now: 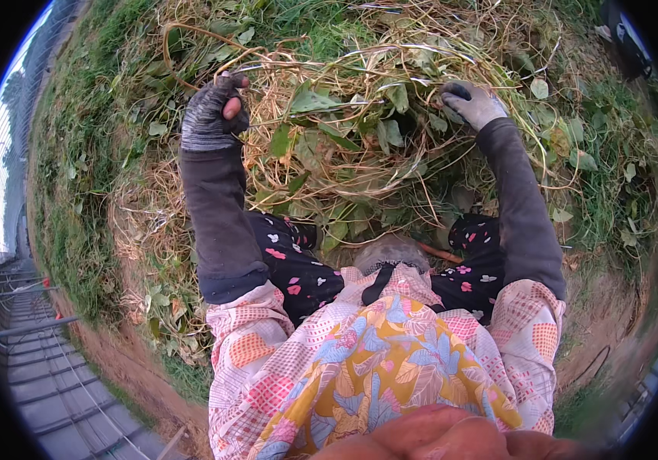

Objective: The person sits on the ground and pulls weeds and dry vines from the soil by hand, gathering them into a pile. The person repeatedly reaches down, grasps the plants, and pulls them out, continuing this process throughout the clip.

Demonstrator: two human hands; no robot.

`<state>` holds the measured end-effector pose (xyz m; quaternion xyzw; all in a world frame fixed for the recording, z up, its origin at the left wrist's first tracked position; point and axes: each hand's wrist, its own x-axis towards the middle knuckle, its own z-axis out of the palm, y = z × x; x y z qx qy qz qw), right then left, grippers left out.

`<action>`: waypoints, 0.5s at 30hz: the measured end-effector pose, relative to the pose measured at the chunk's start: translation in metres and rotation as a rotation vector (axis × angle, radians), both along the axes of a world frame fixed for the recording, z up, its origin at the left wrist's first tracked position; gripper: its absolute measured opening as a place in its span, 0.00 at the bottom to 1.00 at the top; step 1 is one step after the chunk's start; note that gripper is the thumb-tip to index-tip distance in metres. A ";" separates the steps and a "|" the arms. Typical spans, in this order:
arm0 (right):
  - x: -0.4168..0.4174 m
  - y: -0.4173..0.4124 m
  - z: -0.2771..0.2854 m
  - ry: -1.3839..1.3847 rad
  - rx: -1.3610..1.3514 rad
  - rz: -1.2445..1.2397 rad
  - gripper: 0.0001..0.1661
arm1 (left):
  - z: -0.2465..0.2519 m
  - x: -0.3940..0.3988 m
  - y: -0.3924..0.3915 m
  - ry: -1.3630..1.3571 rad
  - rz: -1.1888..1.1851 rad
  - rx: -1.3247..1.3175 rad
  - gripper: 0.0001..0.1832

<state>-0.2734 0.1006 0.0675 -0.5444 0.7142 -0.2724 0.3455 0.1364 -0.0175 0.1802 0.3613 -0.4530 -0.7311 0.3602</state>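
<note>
My left hand (222,109), in a striped knit glove with bare fingertips showing, is closed around several brown vine stems (248,54). One stem loops out beyond its knuckles. My right hand (474,105), in a pale glove with dark finger coating, is curled at the right side of the same tangle, its fingers partly hidden among the stems. Between both hands spreads a loose mass of leafy vines (335,138), some dry and tan, some still green. A broad green leaf (313,100) lies near its middle.
Cut vines and grass (87,190) cover the ground all around. Bare soil (139,356) shows at lower left, beside grey sheeting with metal tubes (47,368). A dark object (625,40) stands at upper right. Between my knees is a rounded greyish object (392,253).
</note>
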 end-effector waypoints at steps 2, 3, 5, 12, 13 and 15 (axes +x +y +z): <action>-0.007 0.005 0.007 -0.036 0.032 -0.053 0.17 | 0.001 -0.001 0.003 -0.217 0.132 -0.032 0.17; -0.018 0.011 0.012 -0.063 0.038 -0.111 0.16 | -0.006 -0.005 0.000 -0.267 0.153 -0.050 0.16; -0.043 0.012 0.002 -0.121 -0.128 -0.174 0.14 | -0.008 -0.005 -0.006 -0.344 0.268 -0.106 0.14; -0.028 0.025 0.002 0.437 -0.103 0.004 0.47 | -0.006 -0.016 0.000 -0.288 0.384 -0.048 0.11; -0.018 0.023 0.002 0.532 -0.048 0.012 0.48 | -0.006 -0.016 0.000 -0.291 0.390 -0.054 0.10; -0.007 0.020 0.000 0.737 0.053 0.003 0.40 | -0.009 -0.005 -0.007 -0.178 0.397 0.034 0.09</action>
